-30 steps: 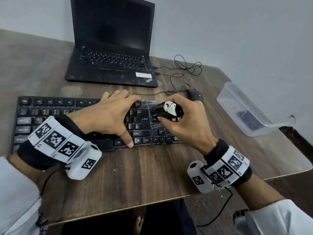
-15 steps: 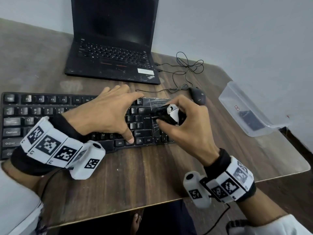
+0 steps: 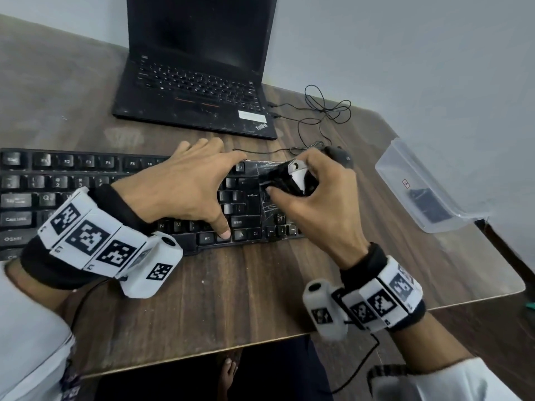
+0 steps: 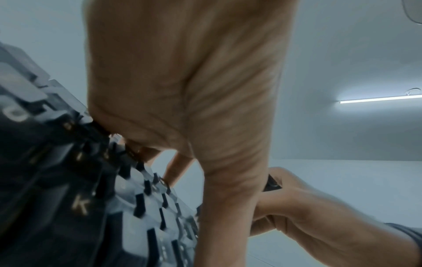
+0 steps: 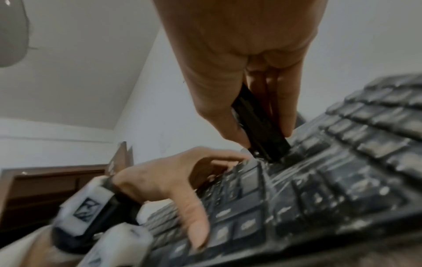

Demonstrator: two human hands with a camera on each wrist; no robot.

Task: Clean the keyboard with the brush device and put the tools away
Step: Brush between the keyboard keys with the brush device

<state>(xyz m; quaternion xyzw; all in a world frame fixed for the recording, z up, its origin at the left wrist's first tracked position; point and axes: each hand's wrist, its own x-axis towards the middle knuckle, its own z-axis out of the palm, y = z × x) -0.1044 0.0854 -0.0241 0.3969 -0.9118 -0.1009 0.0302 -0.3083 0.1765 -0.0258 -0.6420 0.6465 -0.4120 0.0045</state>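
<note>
A black keyboard [image 3: 72,195] lies across the wooden table [image 3: 231,293]. My left hand [image 3: 185,189] lies flat on its middle keys, fingers spread, thumb on the bottom row near Alt. My right hand [image 3: 312,198] grips a black and white brush device [image 3: 292,176] and holds it down on the right part of the keyboard, near the Enter key. In the right wrist view the brush device [image 5: 258,124] is pinched between thumb and fingers, its tip touching the keyboard [image 5: 342,180]. The left wrist view shows the keyboard [image 4: 68,198] close and blurred under my palm.
An open black laptop [image 3: 197,82] stands behind the keyboard. A black mouse [image 3: 338,157] with a tangled cable [image 3: 324,111] lies just beyond my right hand. A clear plastic box [image 3: 422,186] with a dark item inside sits near the table's right edge.
My right hand has drawn the brush device slightly back and forth over the keyboard's right end. My left hand stays pressed on the keys. The head view shifted a little.
</note>
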